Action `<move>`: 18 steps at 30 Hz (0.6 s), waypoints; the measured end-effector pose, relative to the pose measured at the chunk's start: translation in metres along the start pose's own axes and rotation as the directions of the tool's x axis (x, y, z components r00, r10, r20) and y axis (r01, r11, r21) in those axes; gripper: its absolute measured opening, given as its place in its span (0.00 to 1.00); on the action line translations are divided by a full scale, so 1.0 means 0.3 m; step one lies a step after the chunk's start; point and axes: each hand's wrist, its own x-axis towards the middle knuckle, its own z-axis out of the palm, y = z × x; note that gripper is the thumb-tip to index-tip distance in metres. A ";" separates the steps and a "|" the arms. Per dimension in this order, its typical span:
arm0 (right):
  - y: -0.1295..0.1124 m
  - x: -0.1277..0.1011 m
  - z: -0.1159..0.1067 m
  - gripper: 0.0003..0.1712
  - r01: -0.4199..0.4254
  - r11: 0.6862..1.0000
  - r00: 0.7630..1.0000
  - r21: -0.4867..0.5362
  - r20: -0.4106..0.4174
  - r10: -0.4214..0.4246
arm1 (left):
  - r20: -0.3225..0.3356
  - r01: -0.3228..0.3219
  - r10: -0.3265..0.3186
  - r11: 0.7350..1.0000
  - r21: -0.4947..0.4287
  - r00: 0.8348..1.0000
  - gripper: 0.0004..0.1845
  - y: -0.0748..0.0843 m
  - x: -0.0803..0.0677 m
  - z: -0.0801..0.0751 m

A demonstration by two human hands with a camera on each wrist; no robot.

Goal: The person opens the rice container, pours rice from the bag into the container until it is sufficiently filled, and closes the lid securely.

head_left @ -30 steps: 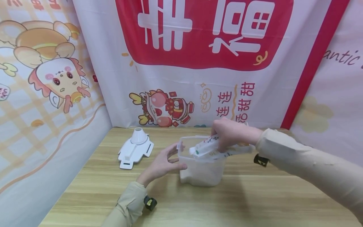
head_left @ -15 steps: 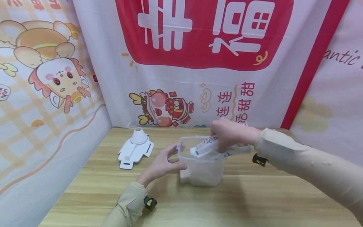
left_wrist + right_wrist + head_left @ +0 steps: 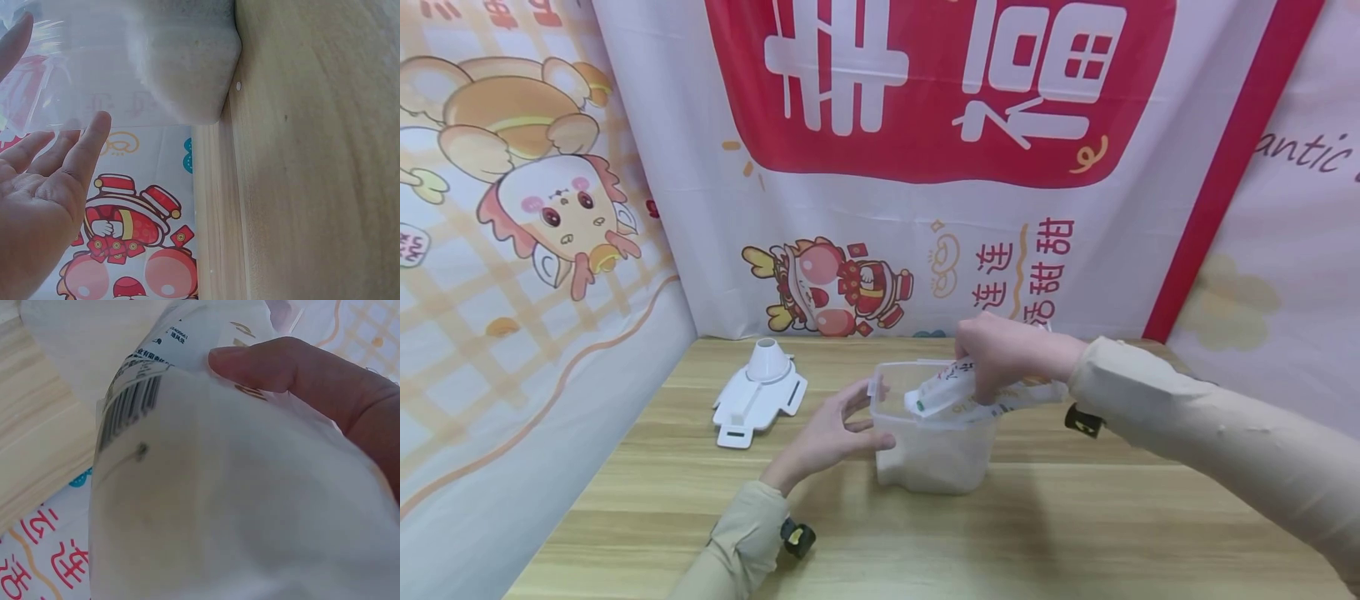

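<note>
A clear plastic storage container (image 3: 932,458) stands upright on the table in the head view. White rice-like grain (image 3: 194,81) fills its lower part in the left wrist view. My left hand (image 3: 823,437) spans the container's left side, fingers and thumb fairly straight, fingertips at its wall and the palm apart from it. My right hand (image 3: 1003,354) grips a white printed plastic bag (image 3: 947,390), tilted with its narrow end inside the container's top. A barcode shows on the bag (image 3: 206,487) in the right wrist view, with my thumb pressed against it. Whether grain is flowing is unclear.
A white plastic lid (image 3: 760,396) with a cone-shaped spout lies on the table (image 3: 820,550) to the left. Close to the container, one loose white grain (image 3: 238,85) lies on the wood. A printed cloth (image 3: 850,208) hangs behind the table.
My right hand and forearm have shifted very slightly left, and the bag's tip sits a little further right in the container. My left hand, the container and the lid look unmoved.
</note>
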 end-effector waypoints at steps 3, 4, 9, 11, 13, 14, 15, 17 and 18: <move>-0.001 0.001 -0.003 0.20 -0.004 1.000 1.000 0.004 0.012 0.004 | 0.000 0.003 -0.003 1.000 -0.005 1.000 0.45 0.001 -0.001 0.001; -0.001 0.002 -0.004 0.20 -0.005 1.000 1.000 0.005 0.015 0.005 | -0.001 0.002 -0.002 1.000 -0.005 1.000 0.45 0.002 -0.001 0.002; -0.003 0.003 -0.010 0.23 -0.016 1.000 1.000 -0.001 0.015 0.016 | -0.006 -0.001 0.001 1.000 -0.005 1.000 0.45 0.002 -0.001 0.003; -0.004 0.002 -0.012 0.25 -0.019 1.000 1.000 -0.006 0.010 0.020 | -0.007 0.002 -0.002 1.000 0.000 1.000 0.45 0.000 0.000 0.003; -0.004 0.002 -0.013 0.26 -0.021 1.000 1.000 -0.007 0.007 0.021 | -0.009 0.004 -0.004 1.000 0.009 1.000 0.44 0.001 -0.001 0.002; -0.005 0.002 -0.014 0.26 -0.021 1.000 1.000 -0.006 0.007 0.021 | -0.011 0.006 -0.006 1.000 0.013 1.000 0.44 0.001 -0.001 0.002; -0.005 0.002 -0.014 0.26 -0.019 1.000 1.000 -0.005 0.006 0.019 | -0.011 0.006 -0.006 1.000 0.014 1.000 0.44 0.001 -0.001 0.001; -0.004 0.002 -0.014 0.26 -0.015 1.000 1.000 -0.002 0.006 0.015 | -0.011 0.007 -0.007 1.000 0.017 1.000 0.45 -0.001 -0.001 0.001; -0.004 0.002 -0.014 0.26 -0.014 1.000 1.000 -0.002 0.006 0.014 | -0.011 0.007 -0.007 1.000 0.018 1.000 0.45 -0.002 -0.001 0.001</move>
